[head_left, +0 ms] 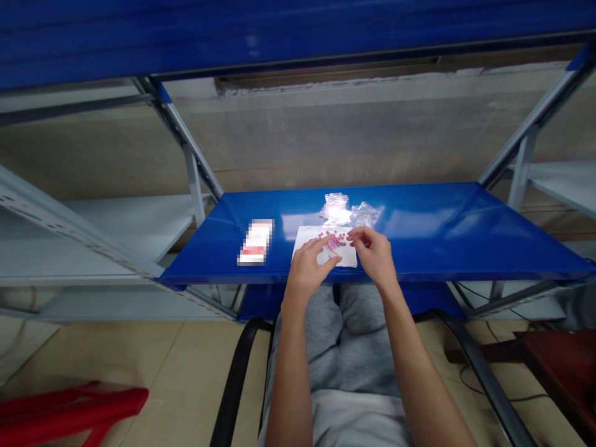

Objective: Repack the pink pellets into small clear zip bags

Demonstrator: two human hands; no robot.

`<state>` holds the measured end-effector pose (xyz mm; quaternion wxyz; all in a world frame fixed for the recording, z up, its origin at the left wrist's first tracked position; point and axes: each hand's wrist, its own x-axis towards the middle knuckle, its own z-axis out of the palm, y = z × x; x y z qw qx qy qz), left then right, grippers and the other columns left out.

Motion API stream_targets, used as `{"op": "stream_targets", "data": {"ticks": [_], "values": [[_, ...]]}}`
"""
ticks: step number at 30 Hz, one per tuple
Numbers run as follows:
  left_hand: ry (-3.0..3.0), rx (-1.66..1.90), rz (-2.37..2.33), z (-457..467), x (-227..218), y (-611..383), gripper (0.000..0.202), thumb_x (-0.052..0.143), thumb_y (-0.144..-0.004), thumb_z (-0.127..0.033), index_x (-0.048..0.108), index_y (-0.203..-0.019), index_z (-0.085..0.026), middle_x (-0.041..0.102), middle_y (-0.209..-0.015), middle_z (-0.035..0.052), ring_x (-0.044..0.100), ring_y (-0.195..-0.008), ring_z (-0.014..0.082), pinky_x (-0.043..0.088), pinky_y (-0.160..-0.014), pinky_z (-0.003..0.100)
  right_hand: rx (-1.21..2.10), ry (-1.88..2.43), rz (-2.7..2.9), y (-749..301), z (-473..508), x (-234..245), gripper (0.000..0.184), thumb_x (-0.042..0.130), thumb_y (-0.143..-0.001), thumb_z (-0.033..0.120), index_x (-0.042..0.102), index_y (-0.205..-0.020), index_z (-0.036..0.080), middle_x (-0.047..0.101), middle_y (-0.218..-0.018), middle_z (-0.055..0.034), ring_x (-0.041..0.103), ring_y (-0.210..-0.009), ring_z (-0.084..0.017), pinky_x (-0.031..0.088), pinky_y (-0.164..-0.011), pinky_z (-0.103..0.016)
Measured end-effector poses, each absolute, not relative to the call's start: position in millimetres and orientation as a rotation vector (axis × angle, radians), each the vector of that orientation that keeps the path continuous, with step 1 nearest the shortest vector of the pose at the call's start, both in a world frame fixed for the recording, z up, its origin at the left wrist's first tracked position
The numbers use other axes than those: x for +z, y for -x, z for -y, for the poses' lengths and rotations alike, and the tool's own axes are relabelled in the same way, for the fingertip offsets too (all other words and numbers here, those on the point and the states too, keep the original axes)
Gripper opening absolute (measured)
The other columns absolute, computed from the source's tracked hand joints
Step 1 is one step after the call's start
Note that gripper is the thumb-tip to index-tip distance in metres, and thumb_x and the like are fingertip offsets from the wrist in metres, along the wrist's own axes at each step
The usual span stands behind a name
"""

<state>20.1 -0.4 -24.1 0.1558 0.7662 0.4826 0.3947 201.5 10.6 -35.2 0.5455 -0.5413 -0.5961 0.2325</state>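
Several small pink-red beads (pixel 339 236) lie loose on a white sheet (pixel 305 234) near the front edge of the blue shelf. My left hand (pixel 307 268) is over the sheet's left side, thumb and index finger apart. A thin red cord (pixel 331 246) curves in the gap between those fingertips; whether they touch it cannot be made out. At the sheet's right edge, beside the beads, my right hand (pixel 375 251) has its thumb and index finger pinched together. What sits in that pinch is too small to name.
Clear plastic bags (pixel 336 208) lie behind the sheet, with another crumpled clear bag (pixel 365 214) to their right. A blurred-out white rectangular item (pixel 256 242) rests on the left of the blue shelf (pixel 433 239). Metal uprights flank it, and an upper blue shelf (pixel 298 37) hangs overhead.
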Motion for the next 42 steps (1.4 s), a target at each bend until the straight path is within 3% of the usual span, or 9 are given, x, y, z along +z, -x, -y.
{"op": "stream_targets", "data": {"ticks": [5,10,21,27,31,39,42], "values": [[-2.198,1.168,-1.385,-0.2,-25.6,-18.5,0.049,0.083,-0.082,-0.027,0.071,-0.129,-0.016,0.076,-0.121,0.0131,0.072,-0.111,0.0270,0.056,-0.104,0.043,0.353,1.565,1.511,-211.5,-22.1,-58.2,0.020,0.056,-0.085,0.019,0.076,-0.091,0.018,0.077,-0.089,-0.0094,0.068,-0.077,-0.023,0.050,-0.082,-0.037],[-2.245,1.160,-1.404,-1.8,-28.7,-17.0,0.048,0.082,-0.082,-0.024,0.070,-0.129,-0.018,0.076,-0.120,0.0117,0.072,-0.111,0.0264,0.056,-0.103,0.042,0.198,1.669,1.654,-207.0,-32.6,-74.7,0.021,0.061,-0.088,0.021,0.078,-0.100,0.015,0.072,-0.094,-0.0127,0.064,-0.089,-0.027,0.047,-0.088,-0.039],[-2.233,1.125,-1.453,-1.7,-30.9,-14.8,0.045,0.079,-0.084,-0.023,0.070,-0.128,-0.018,0.075,-0.122,0.0118,0.071,-0.111,0.0259,0.056,-0.100,0.041,0.180,1.712,1.720,-202.0,-39.0,-74.0,0.017,0.062,-0.089,0.024,0.078,-0.095,0.020,0.062,-0.086,-0.0087,0.057,-0.087,-0.027,0.043,-0.084,-0.038],[-2.222,1.104,-1.461,-1.1,-29.1,-16.1,0.046,0.078,-0.084,-0.024,0.070,-0.129,-0.018,0.074,-0.124,0.0123,0.070,-0.115,0.0279,0.054,-0.101,0.043,0.443,1.454,1.500,-204.6,-26.7,-52.6,0.020,0.063,-0.088,0.035,0.074,-0.087,0.017,0.060,-0.069,-0.0019,0.055,-0.067,-0.019,0.042,-0.070,-0.032],[-2.225,1.124,-1.450,-1.3,-28.5,-19.1,0.046,0.079,-0.083,-0.025,0.070,-0.129,-0.021,0.074,-0.125,0.0110,0.069,-0.117,0.0282,0.054,-0.103,0.043,0.744,1.190,1.487,-194.6,-14.7,-35.1,0.027,0.065,-0.088,0.043,0.075,-0.092,0.018,0.067,-0.072,-0.0014,0.056,-0.067,-0.017,0.042,-0.063,-0.028],[-2.203,1.159,-1.437,0.0,-25.7,-19.3,0.044,0.077,-0.085,-0.024,0.070,-0.128,-0.019,0.075,-0.123,0.0123,0.071,-0.114,0.0280,0.055,-0.100,0.043,0.882,1.119,1.552,-186.2,-9.5,-30.5,0.026,0.066,-0.088,0.040,0.079,-0.096,0.019,0.079,-0.097,-0.0073,0.068,-0.086,-0.022,0.049,-0.075,-0.032],[-2.203,1.169,-1.434,-0.4,-25.5,-19.3,0.044,0.078,-0.084,-0.025,0.070,-0.127,-0.020,0.075,-0.123,0.0118,0.071,-0.113,0.0274,0.055,-0.100,0.042,0.941,1.118,1.489,-190.3,-9.3,-30.6,0.030,0.069,-0.086,0.043,0.077,-0.101,0.019,0.079,-0.096,-0.0072,0.068,-0.083,-0.020,0.052,-0.075,-0.032]]}}
